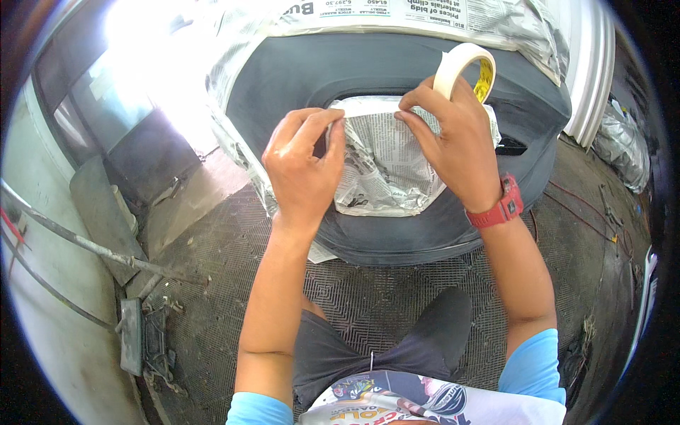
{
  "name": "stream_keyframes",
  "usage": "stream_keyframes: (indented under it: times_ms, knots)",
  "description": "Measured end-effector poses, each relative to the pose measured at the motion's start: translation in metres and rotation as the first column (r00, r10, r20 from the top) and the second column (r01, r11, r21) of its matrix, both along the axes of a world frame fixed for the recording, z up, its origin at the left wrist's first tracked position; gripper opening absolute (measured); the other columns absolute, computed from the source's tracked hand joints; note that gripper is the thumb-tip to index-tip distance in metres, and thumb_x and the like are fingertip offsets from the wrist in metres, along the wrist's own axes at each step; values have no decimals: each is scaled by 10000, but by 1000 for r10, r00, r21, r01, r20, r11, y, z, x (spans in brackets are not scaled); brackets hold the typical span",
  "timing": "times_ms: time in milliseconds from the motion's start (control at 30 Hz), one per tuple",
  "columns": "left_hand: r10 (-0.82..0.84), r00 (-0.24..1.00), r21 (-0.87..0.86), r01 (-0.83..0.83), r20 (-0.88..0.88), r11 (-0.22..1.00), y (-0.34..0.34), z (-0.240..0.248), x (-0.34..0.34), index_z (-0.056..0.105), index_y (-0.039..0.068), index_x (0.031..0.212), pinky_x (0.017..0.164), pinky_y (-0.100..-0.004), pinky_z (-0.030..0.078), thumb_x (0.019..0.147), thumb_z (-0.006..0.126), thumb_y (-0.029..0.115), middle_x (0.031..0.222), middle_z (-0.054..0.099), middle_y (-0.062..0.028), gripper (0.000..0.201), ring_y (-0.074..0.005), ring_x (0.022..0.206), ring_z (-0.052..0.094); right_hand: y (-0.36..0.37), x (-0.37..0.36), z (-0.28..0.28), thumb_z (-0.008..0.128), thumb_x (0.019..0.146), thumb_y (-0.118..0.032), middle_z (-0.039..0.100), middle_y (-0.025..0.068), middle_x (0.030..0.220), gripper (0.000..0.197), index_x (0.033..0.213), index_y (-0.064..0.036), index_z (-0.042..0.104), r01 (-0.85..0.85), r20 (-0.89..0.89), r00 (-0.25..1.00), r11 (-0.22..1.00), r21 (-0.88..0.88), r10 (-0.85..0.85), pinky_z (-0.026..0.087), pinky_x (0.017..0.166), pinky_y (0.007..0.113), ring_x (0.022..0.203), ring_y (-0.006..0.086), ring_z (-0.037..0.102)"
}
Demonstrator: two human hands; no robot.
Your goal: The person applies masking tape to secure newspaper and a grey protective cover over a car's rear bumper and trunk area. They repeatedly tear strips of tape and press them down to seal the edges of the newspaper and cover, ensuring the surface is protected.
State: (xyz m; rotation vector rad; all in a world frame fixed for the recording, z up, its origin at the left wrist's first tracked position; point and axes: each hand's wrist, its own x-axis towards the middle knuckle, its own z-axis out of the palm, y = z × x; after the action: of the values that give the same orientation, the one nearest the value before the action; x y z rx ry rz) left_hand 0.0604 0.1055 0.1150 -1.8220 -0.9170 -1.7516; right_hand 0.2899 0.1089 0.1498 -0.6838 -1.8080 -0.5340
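Observation:
My left hand point(303, 157) is closed in a pinch at the upper left corner of a newspaper sheet point(386, 159) that covers the recess in a dark grey car body panel point(283, 71). A pale strip of masking tape point(372, 108) runs along the sheet's top edge between my two hands. My right hand point(457, 138), with a red watch on the wrist, pinches at the strip's right end, thumb and forefinger together. A roll of masking tape point(448, 74), cream with a yellow inner core, stands upright at the back of that hand's fingers.
More newspaper point(368, 18) wraps the panel's far and left edges. White ribbed sheeting point(593, 71) and a silver plastic bundle point(623, 145) stand at the right. Red hoses point(584, 212) cross the floor there. At the left is a metal stand point(134, 333) on the patterned mat.

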Motion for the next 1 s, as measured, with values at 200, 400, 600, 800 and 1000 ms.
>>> stream_keyframes:
  times_ms: [200, 400, 600, 800, 1000]
  knots:
    - [149, 975, 87, -136, -163, 987, 3, 11, -13, 852, 57, 1042, 787, -372, 617, 889, 880, 5, 1036, 807, -79, 164, -222, 888, 770, 19, 6, 4, 831, 963, -204, 675, 128, 866, 136, 990, -86, 770, -40, 14, 999, 991, -127, 43, 532, 752, 492, 855, 360, 677]
    - [181, 949, 165, -141, -259, 976, 14, 15, -23, 851, 83, 1031, 770, -376, 614, 865, 897, 27, 991, 814, -59, 181, -253, 874, 769, 22, 8, 5, 855, 942, -176, 700, 151, 884, 123, 1017, -95, 802, -68, 11, 997, 989, -133, 70, 551, 762, 488, 848, 363, 704]
    - [190, 944, 207, -135, -272, 969, 21, 21, -27, 843, 82, 998, 730, -361, 609, 856, 905, 29, 938, 826, -61, 163, -238, 818, 778, 25, 9, 10, 868, 927, -173, 716, 153, 893, 146, 1012, -75, 803, -130, -2, 991, 985, -112, 130, 567, 776, 485, 867, 364, 723]
    - [149, 956, 162, -110, -252, 981, 18, 23, -23, 841, 75, 978, 715, -350, 603, 855, 906, 22, 901, 822, -62, 149, -214, 775, 772, 26, 8, 9, 870, 926, -195, 715, 135, 884, 158, 1019, -89, 799, -41, 15, 999, 996, -74, 42, 571, 782, 483, 867, 347, 721]
    - [147, 958, 149, -112, -246, 982, 16, 22, -21, 840, 67, 970, 716, -348, 604, 862, 905, 23, 896, 823, -61, 134, -204, 772, 776, 23, 4, 8, 880, 900, -216, 683, 119, 909, 210, 1041, -95, 781, -13, 91, 996, 998, 67, 7, 562, 796, 487, 928, 339, 689]
